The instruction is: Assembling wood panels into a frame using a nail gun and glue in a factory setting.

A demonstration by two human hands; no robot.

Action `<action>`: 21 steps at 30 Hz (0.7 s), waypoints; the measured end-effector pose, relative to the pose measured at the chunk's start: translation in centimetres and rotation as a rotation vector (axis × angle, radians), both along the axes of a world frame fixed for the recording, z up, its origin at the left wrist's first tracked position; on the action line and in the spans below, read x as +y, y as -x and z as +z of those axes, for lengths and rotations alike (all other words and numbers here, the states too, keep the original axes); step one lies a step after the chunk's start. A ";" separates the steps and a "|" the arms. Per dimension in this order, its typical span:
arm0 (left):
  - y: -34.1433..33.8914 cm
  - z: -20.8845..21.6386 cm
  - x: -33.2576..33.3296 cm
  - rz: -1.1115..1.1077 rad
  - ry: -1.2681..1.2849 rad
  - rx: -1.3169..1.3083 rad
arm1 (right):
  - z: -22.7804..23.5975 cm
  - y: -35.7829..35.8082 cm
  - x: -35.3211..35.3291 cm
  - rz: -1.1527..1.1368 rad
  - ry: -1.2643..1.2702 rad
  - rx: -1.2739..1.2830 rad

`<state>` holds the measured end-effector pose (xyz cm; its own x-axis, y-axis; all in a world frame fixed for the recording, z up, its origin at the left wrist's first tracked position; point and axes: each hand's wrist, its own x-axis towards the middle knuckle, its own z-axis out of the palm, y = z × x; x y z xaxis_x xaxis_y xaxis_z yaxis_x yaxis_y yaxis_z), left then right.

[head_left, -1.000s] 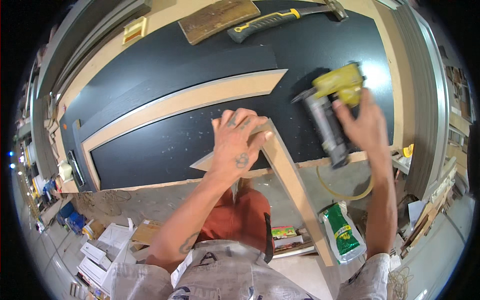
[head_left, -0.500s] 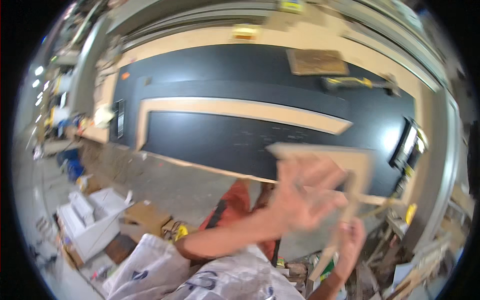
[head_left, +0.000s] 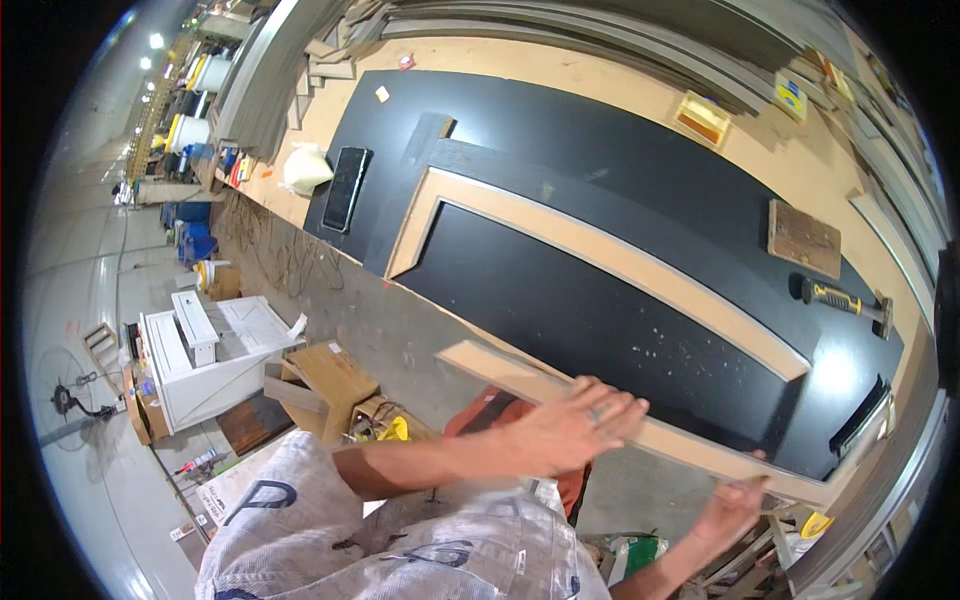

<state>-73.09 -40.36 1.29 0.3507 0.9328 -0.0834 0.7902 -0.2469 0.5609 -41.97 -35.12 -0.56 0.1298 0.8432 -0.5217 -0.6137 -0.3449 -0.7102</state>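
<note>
My right hand (head_left: 728, 508) grips an L-shaped wooden frame piece (head_left: 690, 447) near its corner. My left hand (head_left: 590, 425) lies across the middle of its long side, fingers bent over the wood; the thumb is hidden. The piece is slanted along the near edge of a glossy black panel (head_left: 560, 305), its short arm pointing away on the right. A second wooden frame piece (head_left: 610, 261), also angled, rests on the panel. At its far left corner a dark strip (head_left: 412, 165) touches it.
On the panel lie a phone (head_left: 346, 190), a wooden block (head_left: 804, 238) and a hammer (head_left: 840, 298). Long grey mouldings (head_left: 560, 35) are stacked behind. A white bag (head_left: 306, 168) sits at the table's left end. Cardboard (head_left: 340, 385) and a white cabinet (head_left: 215, 350) stand on the floor.
The held frame piece has swung round, its long side now running along the panel's near edge. My left hand has settled on it from a blurred, spread pose. The view has turned.
</note>
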 end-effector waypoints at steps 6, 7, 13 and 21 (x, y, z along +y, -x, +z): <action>9.6 -3.7 -1.3 0.062 0.083 0.083 | -7.6 6.4 -3.4 -0.066 0.123 0.006; 10.0 -4.1 -1.5 0.041 0.083 0.057 | -7.3 6.2 -3.5 -0.087 0.122 -0.020; 12.6 -3.3 -0.3 0.122 0.087 0.104 | -2.5 4.7 -1.7 0.368 0.399 -0.946; 13.5 -4.8 -0.9 0.014 0.011 0.055 | -3.2 0.0 8.9 0.238 -0.101 -1.827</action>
